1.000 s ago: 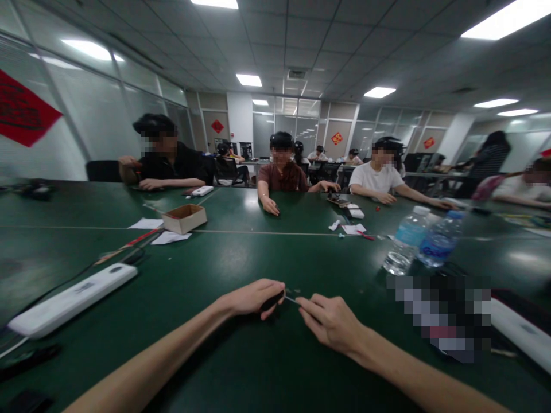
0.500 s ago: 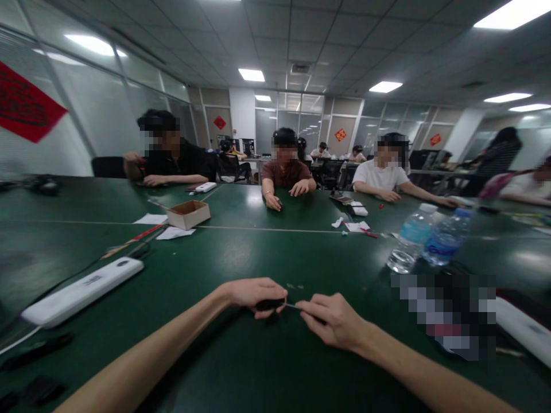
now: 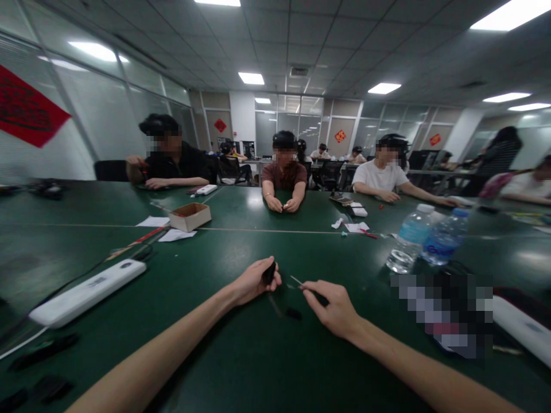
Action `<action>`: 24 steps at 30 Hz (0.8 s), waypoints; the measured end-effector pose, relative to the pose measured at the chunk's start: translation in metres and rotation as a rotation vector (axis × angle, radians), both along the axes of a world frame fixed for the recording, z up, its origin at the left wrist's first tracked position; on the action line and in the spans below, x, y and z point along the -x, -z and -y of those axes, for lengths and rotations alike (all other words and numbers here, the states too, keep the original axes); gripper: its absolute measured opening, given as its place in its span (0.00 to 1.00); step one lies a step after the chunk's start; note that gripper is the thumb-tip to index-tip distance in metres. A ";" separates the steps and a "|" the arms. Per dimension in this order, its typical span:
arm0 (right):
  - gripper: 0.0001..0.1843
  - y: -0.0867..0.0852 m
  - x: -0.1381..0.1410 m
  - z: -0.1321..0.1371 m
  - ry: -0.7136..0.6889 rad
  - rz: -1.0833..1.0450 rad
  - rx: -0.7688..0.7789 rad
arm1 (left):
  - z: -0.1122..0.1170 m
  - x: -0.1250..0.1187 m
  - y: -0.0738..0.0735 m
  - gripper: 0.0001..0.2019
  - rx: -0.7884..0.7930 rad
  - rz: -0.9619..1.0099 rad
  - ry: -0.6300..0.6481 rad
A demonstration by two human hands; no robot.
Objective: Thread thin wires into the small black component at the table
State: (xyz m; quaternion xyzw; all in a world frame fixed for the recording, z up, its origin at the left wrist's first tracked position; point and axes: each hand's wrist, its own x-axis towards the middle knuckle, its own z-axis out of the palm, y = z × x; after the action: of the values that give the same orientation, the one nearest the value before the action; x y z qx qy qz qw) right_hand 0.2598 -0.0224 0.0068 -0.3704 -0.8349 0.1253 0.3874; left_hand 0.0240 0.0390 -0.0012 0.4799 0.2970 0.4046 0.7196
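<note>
My left hand [image 3: 253,281] is closed around a small black object [image 3: 269,273], tilted up at the fingertips; its kind is not clear. My right hand [image 3: 333,301] pinches a slim tool with a thin metal shaft [image 3: 295,280]. A dark part, probably its handle, shows under the fingers. The shaft's tip points up and left towards the black object, with a gap between them. On the green table [image 3: 232,355], just below and between both hands, lies a small dark piece [image 3: 293,313], blurred.
A white power strip [image 3: 90,292] lies at left, with an open cardboard box [image 3: 190,217] beyond it. Two water bottles [image 3: 411,238] stand at right, beside a pixelated area and another white strip [image 3: 523,330]. Black items [image 3: 49,387] lie front left. Several people sit across the table.
My hands have moved apart, and the shaft has come away from the black object. My left hand has lifted and turned the object upright. A dark piece now shows on the table below.
</note>
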 end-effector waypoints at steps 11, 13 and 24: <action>0.17 -0.001 -0.010 -0.021 0.192 -0.263 0.262 | 0.026 -0.011 -0.010 0.15 -0.250 -0.311 -0.090; 0.15 -0.001 -0.009 -0.020 0.153 -0.268 0.233 | 0.039 -0.021 -0.016 0.14 -0.489 -0.531 -0.134; 0.10 0.011 -0.005 0.005 -0.046 0.177 -0.097 | 0.091 -0.017 -0.033 0.11 -0.878 -1.238 0.150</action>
State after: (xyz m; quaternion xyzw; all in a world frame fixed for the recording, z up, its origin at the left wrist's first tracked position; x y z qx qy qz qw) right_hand 0.2652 -0.0278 -0.0043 -0.3415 -0.8793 0.0605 0.3264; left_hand 0.0412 -0.0518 0.0318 0.8802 0.4247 0.0927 0.1904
